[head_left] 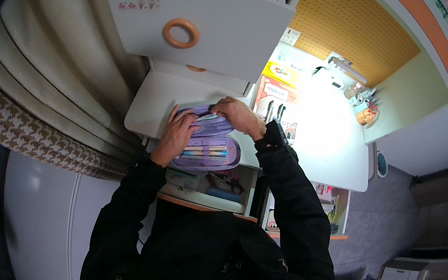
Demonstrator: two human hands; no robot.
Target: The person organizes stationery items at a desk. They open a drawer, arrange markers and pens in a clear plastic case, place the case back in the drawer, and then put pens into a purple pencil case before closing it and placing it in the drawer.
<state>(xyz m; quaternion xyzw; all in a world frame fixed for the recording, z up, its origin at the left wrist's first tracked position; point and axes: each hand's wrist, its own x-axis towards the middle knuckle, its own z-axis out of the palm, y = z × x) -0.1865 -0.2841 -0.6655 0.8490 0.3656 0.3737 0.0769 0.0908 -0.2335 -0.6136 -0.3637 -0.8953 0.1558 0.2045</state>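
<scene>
A purple pencil case (203, 163) lies unzipped at the desk's front edge, its lid side folded open. Several pens (207, 152) sit under a strap in the near half. My left hand (177, 133) grips the left side of the case, thumb and fingers over the far compartment (212, 128). At that compartment's opening, the fingertips of my right hand (238, 115) reach in from the right, beside light-coloured slim items (207, 117). Whether they pinch one of these is hidden.
Above the case juts a pulled-out white drawer (223, 27) with a ring handle (181, 33). Below the desktop, an open drawer (216, 193) holds scissors and stationery. Books (278, 91) and black pens (275, 111) lie right under bright light. A curtain (67, 51) hangs left.
</scene>
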